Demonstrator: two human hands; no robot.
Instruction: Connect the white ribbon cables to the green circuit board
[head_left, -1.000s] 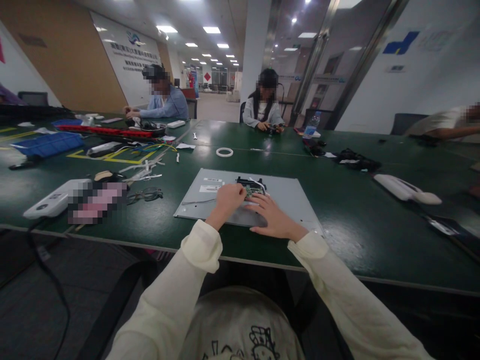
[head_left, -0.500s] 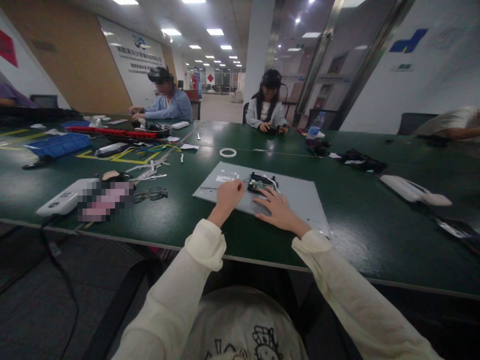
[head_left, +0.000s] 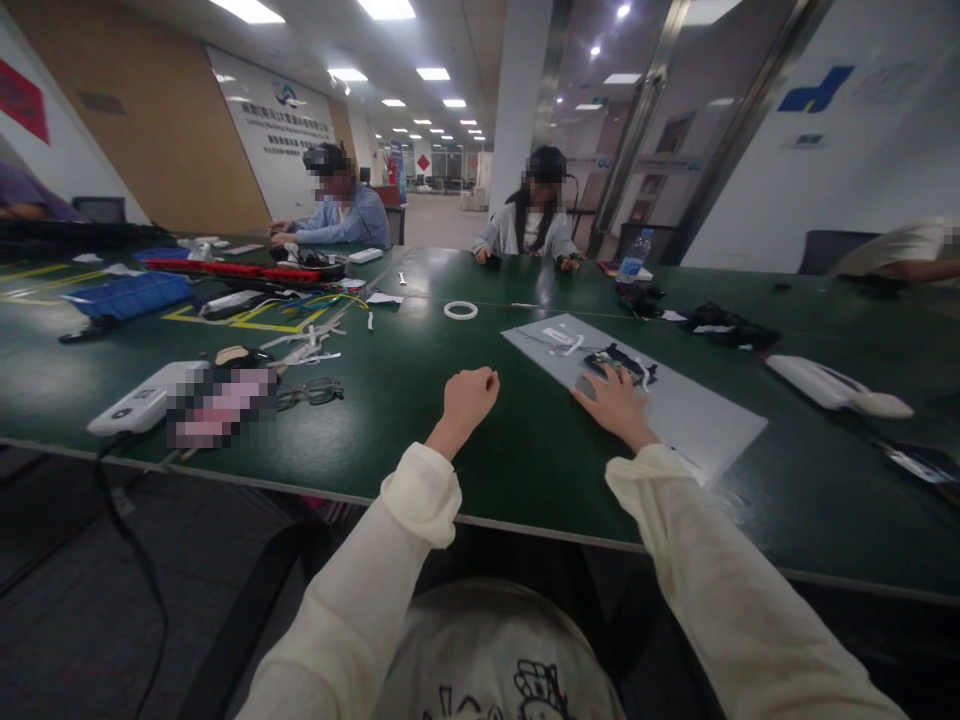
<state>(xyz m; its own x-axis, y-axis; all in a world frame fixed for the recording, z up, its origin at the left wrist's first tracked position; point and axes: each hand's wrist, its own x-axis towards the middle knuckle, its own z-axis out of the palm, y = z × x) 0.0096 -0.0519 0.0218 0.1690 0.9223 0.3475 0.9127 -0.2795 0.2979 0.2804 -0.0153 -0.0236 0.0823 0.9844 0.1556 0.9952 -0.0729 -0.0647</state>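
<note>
My left hand (head_left: 469, 398) is closed in a fist over the green table, to the left of a grey flat panel (head_left: 697, 415). Whatever it may hold is hidden. With fingers spread, my right hand (head_left: 616, 400) lies over the near edge of a black-framed part with a small circuit board (head_left: 619, 357), on top of the panel. The panel sits skewed on the table. White labels (head_left: 561, 338) show on its far left part.
A roll of white tape (head_left: 460, 310) lies beyond my left hand. To the left are eyeglasses (head_left: 310, 393), a white device (head_left: 148, 398), paper strips and a blue tray (head_left: 129, 296). Another white device (head_left: 814, 380) rests at the right. Two people sit across the table.
The panel with the circuit board part has slid and turned to the right along with my right hand. My left hand, still closed, is now off the panel.
</note>
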